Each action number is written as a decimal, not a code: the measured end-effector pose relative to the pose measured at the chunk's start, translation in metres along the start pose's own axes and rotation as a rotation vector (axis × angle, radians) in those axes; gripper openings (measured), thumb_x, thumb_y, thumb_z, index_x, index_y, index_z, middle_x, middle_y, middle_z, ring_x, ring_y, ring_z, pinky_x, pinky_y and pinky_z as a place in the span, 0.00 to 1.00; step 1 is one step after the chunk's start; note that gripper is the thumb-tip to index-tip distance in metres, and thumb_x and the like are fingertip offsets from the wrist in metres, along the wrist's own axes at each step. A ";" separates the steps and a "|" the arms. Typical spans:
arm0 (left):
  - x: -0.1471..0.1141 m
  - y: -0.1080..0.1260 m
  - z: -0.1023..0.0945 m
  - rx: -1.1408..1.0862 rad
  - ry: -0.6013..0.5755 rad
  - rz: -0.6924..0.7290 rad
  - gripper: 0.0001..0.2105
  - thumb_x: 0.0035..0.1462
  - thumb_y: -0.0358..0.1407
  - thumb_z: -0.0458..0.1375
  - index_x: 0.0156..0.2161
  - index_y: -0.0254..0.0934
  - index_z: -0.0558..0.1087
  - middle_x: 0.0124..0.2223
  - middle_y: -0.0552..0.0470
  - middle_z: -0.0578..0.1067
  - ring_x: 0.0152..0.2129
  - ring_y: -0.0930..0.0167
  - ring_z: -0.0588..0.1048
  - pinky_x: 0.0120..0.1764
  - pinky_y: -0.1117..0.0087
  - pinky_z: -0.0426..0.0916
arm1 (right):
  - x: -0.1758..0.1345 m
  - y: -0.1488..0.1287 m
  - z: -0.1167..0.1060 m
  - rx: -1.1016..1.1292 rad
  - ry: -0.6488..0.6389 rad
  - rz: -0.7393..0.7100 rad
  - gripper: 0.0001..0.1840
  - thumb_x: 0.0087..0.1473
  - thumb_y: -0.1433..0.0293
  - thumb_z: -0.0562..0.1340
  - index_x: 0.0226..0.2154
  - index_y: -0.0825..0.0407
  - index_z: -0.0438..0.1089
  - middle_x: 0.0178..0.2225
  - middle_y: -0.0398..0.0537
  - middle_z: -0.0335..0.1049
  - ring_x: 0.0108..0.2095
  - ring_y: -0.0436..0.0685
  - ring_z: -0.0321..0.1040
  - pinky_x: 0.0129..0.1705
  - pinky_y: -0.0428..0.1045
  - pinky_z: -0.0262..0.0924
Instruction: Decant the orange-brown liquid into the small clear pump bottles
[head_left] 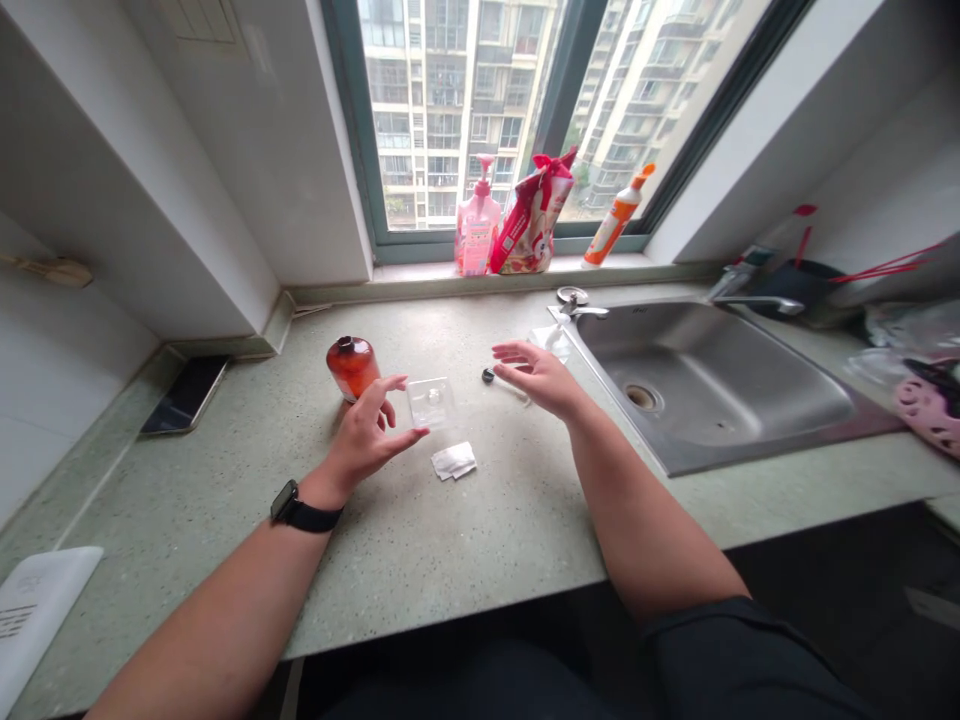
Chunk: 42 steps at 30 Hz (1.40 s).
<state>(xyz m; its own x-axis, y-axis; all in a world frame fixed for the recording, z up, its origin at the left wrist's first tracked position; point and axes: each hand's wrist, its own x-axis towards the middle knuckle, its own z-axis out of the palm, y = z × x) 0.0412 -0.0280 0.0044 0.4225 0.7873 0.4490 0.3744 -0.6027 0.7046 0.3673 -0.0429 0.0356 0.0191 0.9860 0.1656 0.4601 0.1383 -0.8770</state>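
While I watch through the head view, the clear dish sits near the middle of the desk, between the two hands, right of the brown bottle and just beyond the white paper. The left hand has thumb and forefinger spread along the dish's near and left edges; from this distance I can't tell whether they grip it or merely rest against it, nor whether it lies flat or is slightly raised. The right hand is released, fingers straight, holding nothing that I can see, with its tips just beside the black cap. I judge the step in hand to be positioning the dish, with the left hand leading and the right one free. As I read it, the next move calls for making sure of the left finger and thumb on the edges before any lift or shift, because clear plastic looks likely to slip. I'd also keep the left wrist low and steady, since the bottle stands upright and uncapped close behind those knuckles, where a careless sweep could tip it.
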 end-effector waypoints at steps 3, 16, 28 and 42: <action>-0.001 0.000 0.004 -0.013 -0.031 0.032 0.31 0.59 0.49 0.71 0.63 0.42 0.69 0.54 0.46 0.76 0.28 0.75 0.71 0.31 0.72 0.73 | -0.005 0.010 -0.024 -0.263 0.131 0.041 0.19 0.59 0.55 0.68 0.47 0.50 0.78 0.48 0.55 0.82 0.48 0.63 0.79 0.52 0.60 0.72; -0.001 -0.009 0.010 -0.017 -0.072 -0.058 0.32 0.58 0.50 0.71 0.63 0.43 0.70 0.53 0.46 0.77 0.25 0.76 0.71 0.32 0.70 0.72 | -0.004 0.042 -0.025 -0.700 -0.067 0.267 0.11 0.52 0.64 0.73 0.38 0.49 0.78 0.42 0.52 0.81 0.40 0.61 0.76 0.42 0.52 0.66; -0.002 -0.014 0.013 -0.037 -0.096 -0.060 0.32 0.58 0.47 0.72 0.64 0.42 0.70 0.56 0.46 0.77 0.24 0.77 0.71 0.33 0.70 0.73 | 0.000 0.013 -0.022 -0.236 -0.034 -0.055 0.22 0.53 0.50 0.69 0.42 0.48 0.77 0.44 0.52 0.81 0.45 0.63 0.78 0.52 0.62 0.73; -0.001 -0.014 0.012 -0.069 -0.089 -0.102 0.35 0.57 0.50 0.72 0.65 0.42 0.69 0.56 0.44 0.76 0.25 0.76 0.70 0.34 0.68 0.74 | 0.026 -0.102 -0.015 -0.483 -0.205 -0.390 0.17 0.63 0.53 0.63 0.46 0.44 0.79 0.41 0.49 0.81 0.43 0.61 0.77 0.46 0.56 0.70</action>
<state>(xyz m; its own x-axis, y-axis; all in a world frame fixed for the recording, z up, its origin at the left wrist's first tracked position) 0.0458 -0.0218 -0.0127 0.4581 0.8277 0.3242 0.3627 -0.5070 0.7819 0.3340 -0.0324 0.1361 -0.3778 0.8762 0.2993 0.7468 0.4794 -0.4609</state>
